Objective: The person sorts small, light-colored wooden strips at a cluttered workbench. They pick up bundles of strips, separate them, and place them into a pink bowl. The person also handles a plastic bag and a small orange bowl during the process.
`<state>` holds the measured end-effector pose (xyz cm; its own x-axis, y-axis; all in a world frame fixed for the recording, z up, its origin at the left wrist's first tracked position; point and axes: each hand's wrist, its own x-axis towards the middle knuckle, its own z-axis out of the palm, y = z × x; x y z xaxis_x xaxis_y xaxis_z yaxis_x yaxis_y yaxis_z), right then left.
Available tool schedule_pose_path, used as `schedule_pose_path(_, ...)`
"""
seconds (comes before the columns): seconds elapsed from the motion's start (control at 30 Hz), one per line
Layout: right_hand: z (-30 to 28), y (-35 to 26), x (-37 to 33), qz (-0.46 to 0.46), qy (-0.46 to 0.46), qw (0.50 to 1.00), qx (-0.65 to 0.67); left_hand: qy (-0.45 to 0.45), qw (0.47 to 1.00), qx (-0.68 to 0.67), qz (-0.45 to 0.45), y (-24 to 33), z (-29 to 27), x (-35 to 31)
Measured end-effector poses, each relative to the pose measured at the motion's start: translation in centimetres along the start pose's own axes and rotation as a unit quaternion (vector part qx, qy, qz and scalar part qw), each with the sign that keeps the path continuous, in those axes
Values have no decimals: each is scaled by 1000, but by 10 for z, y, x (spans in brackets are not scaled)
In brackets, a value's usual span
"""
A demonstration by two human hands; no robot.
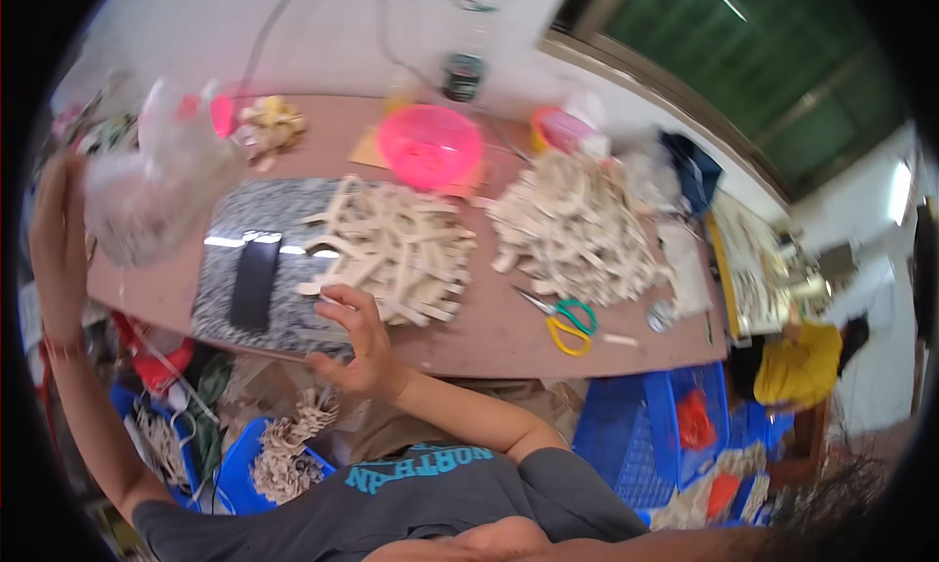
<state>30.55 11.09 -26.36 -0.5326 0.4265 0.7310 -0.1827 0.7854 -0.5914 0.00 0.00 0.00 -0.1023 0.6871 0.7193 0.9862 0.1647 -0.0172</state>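
My left hand [61, 205] is raised at the far left, beside a clear plastic bag [147, 205]. Its fingers are smeared and seen edge-on, so whether they grip the bag is unclear. My right hand [367, 352] hovers at the front edge of a grey speckled stone slab [220, 293], fingers curved and apart, with nothing in them. On the slab lie a dark flat rectangular piece [256, 280] and a heap of cream fabric strips [406, 254]. A larger pile of similar strips [577, 229] sits to the right on the brown table [469, 342].
Scissors [562, 322] with green and yellow handles lie right of the slab. A pink bowl [430, 146] and a bottle [465, 68] stand at the back. Blue crates [616, 435] and a blue bin [240, 464] sit below the table. A person in yellow [797, 366] is at far right.
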Motion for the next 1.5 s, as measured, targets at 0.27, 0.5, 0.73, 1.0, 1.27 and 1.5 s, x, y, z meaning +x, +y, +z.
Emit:
schedule_pose_path(0.27, -195, -62, -70, 355, 61, 906, 223, -265, 829, -454, 189, 292, 49, -92)
schedule_pose_path(0.5, -263, -79, -191, 412, 9, 870, 271, -366, 627, -645, 240, 390, 117, -139)
schedule_pose_path(0.73, -261, -75, -266, 437, 90, 886, 128, -431, 601, -646, 190, 413, 152, -144)
schedule_pose_path(1.0, -230, -65, -253, 441, 115, 888, -63, -448, 697, -553, 83, 403, 147, -191)
schedule_pose_path(1.27, -214, -54, -265, 529, 160, 775, 305, -313, 774, -549, -50, 451, 181, -235)
schedule_pose_path(1.5, -232, -59, -238, 391, 310, 708, 500, -317, 687, -620, -207, 435, 206, -248)
